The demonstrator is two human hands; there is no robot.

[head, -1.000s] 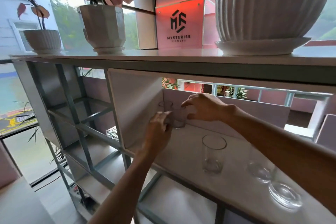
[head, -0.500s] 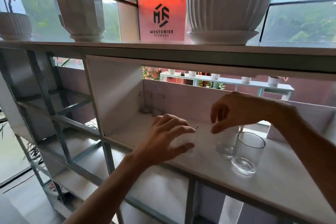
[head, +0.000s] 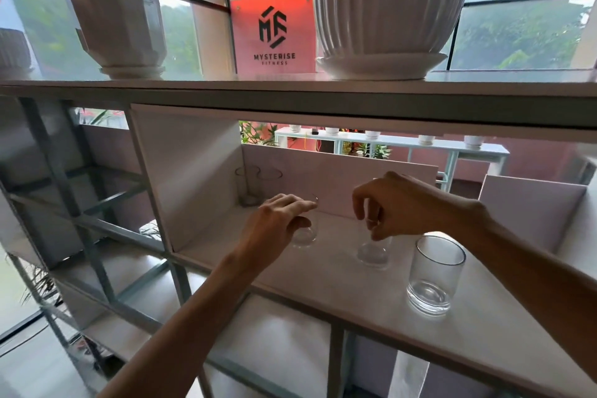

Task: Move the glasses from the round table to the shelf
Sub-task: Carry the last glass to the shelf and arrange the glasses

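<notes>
Several clear glasses stand on the white shelf board point(head: 323, 287). My left hand point(head: 277, 224) wraps around a short glass point(head: 306, 236) from the side and top. My right hand point(head: 407, 207) pinches the rim of a second glass point(head: 374, 252) with fingers curled down. A taller glass point(head: 434, 275) stands free to the right, near the front edge. Two more glasses point(head: 255, 186) sit in the back left corner of the compartment. The round table is out of view.
A vertical white panel point(head: 190, 171) walls the compartment on the left, a low back panel point(head: 339, 181) behind. The top shelf holds a large ribbed pot point(head: 384, 3) and a faceted planter point(head: 119, 26). Open metal framing point(head: 80, 203) lies left and below.
Both hands left the two glasses in the back corner and came forward and right. They now rest on the two middle glasses. The view shifted right.
</notes>
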